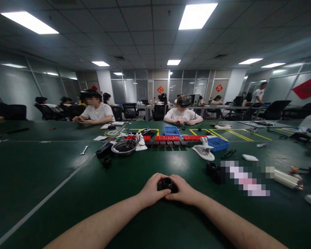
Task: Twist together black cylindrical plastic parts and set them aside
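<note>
Close in front of me, both hands are wrapped round a small black round part (167, 182) with a ring-shaped top. My left hand (153, 188) grips its left side, thumb across the front. My right hand (183, 189) closes on its right side, and the two thumbs nearly meet. The fingers hide most of the part's lower body, so I cannot tell its exact kind. It is at or just above the green table (114, 214). Similar-looking black round pieces lie farther off, one on the left (106, 162) and others on the right (213, 169).
Beyond my hands stand a metal bowl (124, 147), a white clip base (204, 152), blue trays (217, 144) and red socket strips (167, 138). A wrench (84, 150) lies left; a cream cylinder (287, 178) lies right. Two people (183, 114) work across the table.
</note>
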Action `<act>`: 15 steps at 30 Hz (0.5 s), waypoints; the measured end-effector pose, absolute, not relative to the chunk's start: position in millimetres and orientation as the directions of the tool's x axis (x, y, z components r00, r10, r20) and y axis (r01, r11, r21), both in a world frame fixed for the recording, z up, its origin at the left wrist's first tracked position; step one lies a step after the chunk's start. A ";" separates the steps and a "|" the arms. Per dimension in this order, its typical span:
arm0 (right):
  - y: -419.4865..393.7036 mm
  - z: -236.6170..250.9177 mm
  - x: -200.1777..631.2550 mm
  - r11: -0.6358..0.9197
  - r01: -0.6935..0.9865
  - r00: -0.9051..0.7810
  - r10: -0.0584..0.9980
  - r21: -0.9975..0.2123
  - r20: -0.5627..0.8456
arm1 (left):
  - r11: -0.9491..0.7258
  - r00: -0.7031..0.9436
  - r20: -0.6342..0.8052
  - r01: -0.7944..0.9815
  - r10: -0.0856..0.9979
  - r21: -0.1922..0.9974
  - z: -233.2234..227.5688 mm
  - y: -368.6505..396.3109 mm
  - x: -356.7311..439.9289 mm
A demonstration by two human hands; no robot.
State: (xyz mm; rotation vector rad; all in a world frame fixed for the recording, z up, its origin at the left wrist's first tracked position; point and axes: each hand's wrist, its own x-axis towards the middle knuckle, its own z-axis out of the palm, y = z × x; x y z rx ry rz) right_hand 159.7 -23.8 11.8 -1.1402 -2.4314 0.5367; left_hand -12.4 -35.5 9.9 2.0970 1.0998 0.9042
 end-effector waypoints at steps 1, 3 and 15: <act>-21.6 13.9 162.7 0.599 0.582 -0.624 0.762 -0.550 0.171 | -0.487 0.443 0.287 0.449 0.849 0.749 10.8 -35.5 -13.1; -17.7 17.8 167.9 0.574 0.500 -0.676 0.727 -0.649 0.121 | -0.496 0.458 0.284 0.453 0.842 0.741 12.4 -35.8 -13.9; -15.9 21.2 171.0 0.483 0.471 -0.668 0.742 -0.738 0.060 | -0.547 0.487 0.326 0.428 0.810 0.719 14.8 -35.5 -15.0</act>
